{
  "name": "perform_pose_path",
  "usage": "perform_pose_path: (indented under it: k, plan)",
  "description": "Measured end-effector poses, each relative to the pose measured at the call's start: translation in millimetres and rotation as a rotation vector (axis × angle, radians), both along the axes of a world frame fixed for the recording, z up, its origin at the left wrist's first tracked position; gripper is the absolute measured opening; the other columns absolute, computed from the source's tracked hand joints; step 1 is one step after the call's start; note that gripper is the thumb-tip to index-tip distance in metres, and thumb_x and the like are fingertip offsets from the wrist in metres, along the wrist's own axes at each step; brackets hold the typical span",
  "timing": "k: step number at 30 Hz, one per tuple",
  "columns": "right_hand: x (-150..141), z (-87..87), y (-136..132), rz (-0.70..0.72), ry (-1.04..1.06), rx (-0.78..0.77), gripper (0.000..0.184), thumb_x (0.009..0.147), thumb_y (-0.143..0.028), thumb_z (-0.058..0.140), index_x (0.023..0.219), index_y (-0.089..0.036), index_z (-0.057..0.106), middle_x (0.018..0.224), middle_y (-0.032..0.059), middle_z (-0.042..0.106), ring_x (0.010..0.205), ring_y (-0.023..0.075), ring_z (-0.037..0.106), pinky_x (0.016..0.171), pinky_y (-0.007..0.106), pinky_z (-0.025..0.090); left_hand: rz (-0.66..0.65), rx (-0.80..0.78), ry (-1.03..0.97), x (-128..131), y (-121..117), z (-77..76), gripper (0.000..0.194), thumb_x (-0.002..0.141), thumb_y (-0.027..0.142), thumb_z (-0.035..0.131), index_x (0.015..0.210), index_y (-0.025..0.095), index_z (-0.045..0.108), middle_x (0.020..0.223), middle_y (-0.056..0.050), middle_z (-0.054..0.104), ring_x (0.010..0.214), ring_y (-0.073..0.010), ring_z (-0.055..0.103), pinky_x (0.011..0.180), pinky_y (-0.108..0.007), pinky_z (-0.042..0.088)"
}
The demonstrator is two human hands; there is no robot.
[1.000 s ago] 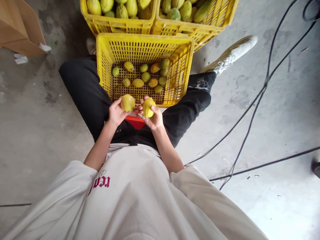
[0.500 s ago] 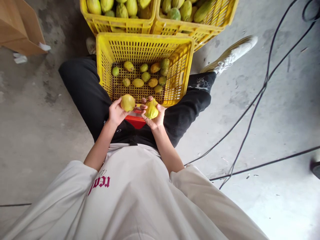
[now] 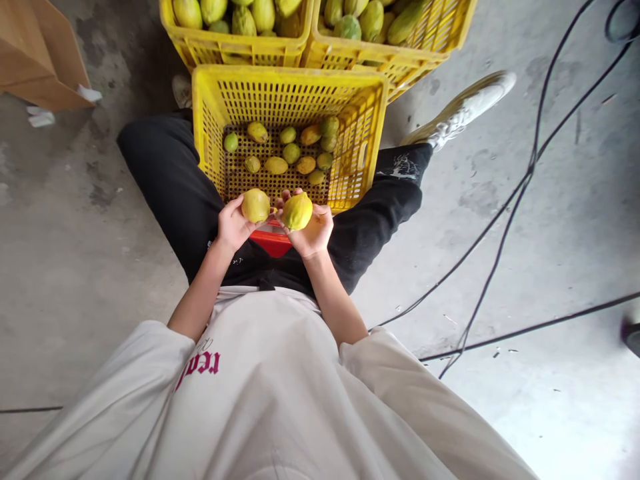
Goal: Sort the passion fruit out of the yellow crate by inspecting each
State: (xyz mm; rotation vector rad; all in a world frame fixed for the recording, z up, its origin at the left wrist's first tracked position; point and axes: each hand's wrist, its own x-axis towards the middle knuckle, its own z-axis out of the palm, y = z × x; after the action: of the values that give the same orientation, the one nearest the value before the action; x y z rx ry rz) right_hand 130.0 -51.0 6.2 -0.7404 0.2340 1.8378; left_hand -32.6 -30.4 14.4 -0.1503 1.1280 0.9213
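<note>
My left hand (image 3: 234,225) is closed around a dull yellow, roundish papaya (image 3: 255,205), with its fingers behind the fruit. Beside it, my right hand (image 3: 314,230) is turned palm up, and a brighter yellow, ridged papaya (image 3: 297,211) rests on its fingers and the inner palm. The right thumb stands away from this fruit. The two fruits are close together but apart. Both hands are at the near rim of a yellow plastic crate (image 3: 290,75). On the crate's floor lie several small green and yellow papayas (image 3: 276,165).
Two more yellow crates (image 3: 235,50) of larger papayas (image 3: 372,20) stand beyond. A red object (image 3: 273,244) shows between my legs. A cardboard box (image 3: 37,53) stands at the upper left. Black cables (image 3: 520,183) cross the concrete floor on the right.
The papaya in my right hand has been turned and shifted slightly left and up, while the right fingers and thumb have loosened around it. My left hand has stayed almost still.
</note>
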Motion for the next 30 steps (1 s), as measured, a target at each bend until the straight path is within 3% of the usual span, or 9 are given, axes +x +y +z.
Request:
perform_pose_path:
  k: [3, 9, 14, 20, 25, 28, 30]
  plan:
    - [-2.0, 1.3, -0.3, -0.074, -0.057, -0.011, 0.02, 0.086, -0.037, 0.068, 0.103, -0.03, 0.062, 0.11, 0.002, 0.075, 0.117, 0.0249, 0.072, 0.094, 0.045, 0.068, -0.003, 0.001, 0.009, -0.4, -0.4, -1.5, 0.035, 0.102, 0.035, 0.051, 0.123, 0.017, 0.072, 0.113, -0.013, 0.084, 0.121, -0.0344, 0.08, 0.104, -0.049, 0.067]
    - [3.8, -8.6, -2.7, -0.132, 0.063, 0.078, 0.024, 0.082, -0.034, 0.074, 0.095, -0.031, 0.054, 0.09, -0.0065, 0.067, 0.078, 0.0121, 0.068, 0.066, 0.021, 0.065, -0.022, 0.005, 0.012, -1.0, -1.4, -3.5, 0.032, 0.101, 0.037, 0.054, 0.12, 0.017, 0.072, 0.115, -0.014, 0.083, 0.118, -0.0344, 0.08, 0.105, -0.052, 0.066]
    - [7.5, -12.0, -3.2, -0.114, 0.069, 0.087, 0.022, 0.082, -0.03, 0.071, 0.091, -0.03, 0.051, 0.082, -0.0067, 0.062, 0.068, 0.0125, 0.061, 0.056, 0.02, 0.061, -0.007, 0.005, -0.003, -0.5, -1.7, -4.1, 0.035, 0.101, 0.035, 0.052, 0.125, 0.016, 0.07, 0.112, -0.013, 0.083, 0.113, -0.0346, 0.082, 0.105, -0.056, 0.066]
    - [-3.9, -0.9, 1.4, -0.089, -0.112, -0.014, 0.019, 0.091, -0.038, 0.073, 0.098, -0.032, 0.057, 0.09, -0.0063, 0.067, 0.081, 0.014, 0.07, 0.073, 0.026, 0.066, -0.006, 0.003, 0.004, 0.3, -0.7, -2.1, 0.033, 0.101, 0.032, 0.051, 0.123, 0.016, 0.07, 0.111, -0.013, 0.084, 0.119, -0.0348, 0.08, 0.107, -0.054, 0.065]
    - [-2.4, 10.4, 5.3, -0.059, -0.104, -0.078, 0.015, 0.095, -0.043, 0.066, 0.103, -0.03, 0.066, 0.105, 0.0, 0.076, 0.11, 0.0214, 0.075, 0.094, 0.041, 0.069, 0.007, -0.004, 0.011, 0.0, -1.0, -3.6, 0.034, 0.1, 0.032, 0.053, 0.126, 0.018, 0.069, 0.11, -0.012, 0.084, 0.118, -0.0338, 0.081, 0.104, -0.05, 0.066]
    - [-0.4, 12.0, 5.9, -0.071, -0.094, -0.078, 0.016, 0.094, -0.038, 0.064, 0.106, -0.029, 0.068, 0.114, 0.0018, 0.077, 0.119, 0.0212, 0.074, 0.093, 0.039, 0.069, 0.007, -0.003, 0.011, -0.1, -1.1, -4.2, 0.035, 0.1, 0.033, 0.053, 0.128, 0.018, 0.069, 0.108, -0.011, 0.084, 0.115, -0.0333, 0.082, 0.103, -0.049, 0.067]
    - [0.3, 9.3, 5.0, -0.069, -0.084, -0.079, 0.018, 0.096, -0.041, 0.065, 0.11, -0.03, 0.068, 0.112, 0.0005, 0.077, 0.115, 0.0191, 0.075, 0.089, 0.034, 0.07, 0.005, 0.001, 0.007, 0.1, -1.0, -3.5, 0.035, 0.102, 0.032, 0.05, 0.127, 0.018, 0.069, 0.104, -0.01, 0.084, 0.112, -0.0322, 0.082, 0.102, -0.048, 0.068]
